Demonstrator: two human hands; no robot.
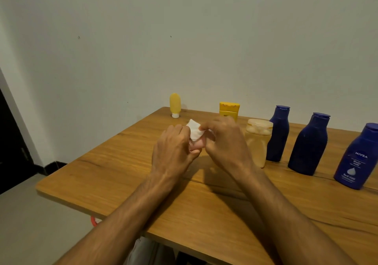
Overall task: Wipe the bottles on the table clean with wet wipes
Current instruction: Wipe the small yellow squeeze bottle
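Apparently this is the preparing step. Both hands are raised over the desk [106, 174], and neither holds a bottle. The left hand [173, 146] and right hand [224, 142] each pinch an edge of the white wet wipe [195, 130], which sits between them with their fingers curled round it. Whether it is being opened out or folded into a pad I cannot tell.

The bottles stand in a loose row toward the far and right side:
- a small yellow tube [174, 105], cap down, near the far corner
- a yellow bottle [229, 109]
- a pale orange bottle [258, 142], just beside the right hand
- three blue bottles: the farthest [279, 133], the middle [309, 144] and the nearest, labelled one [359, 156]

Next, I judge, one hand must keep the wipe while the other lifts or steadies a bottle — the pale orange one is closest.

The right hand hides the yellow bottle's lower part, and the frame's right edge cuts off the labelled blue bottle. Most fingertips are hidden behind the knuckles, and a pinkish patch under the wipe is probably fingers. No wipe pack is in view, and in this dim light I cannot tell which bottles are dirty.
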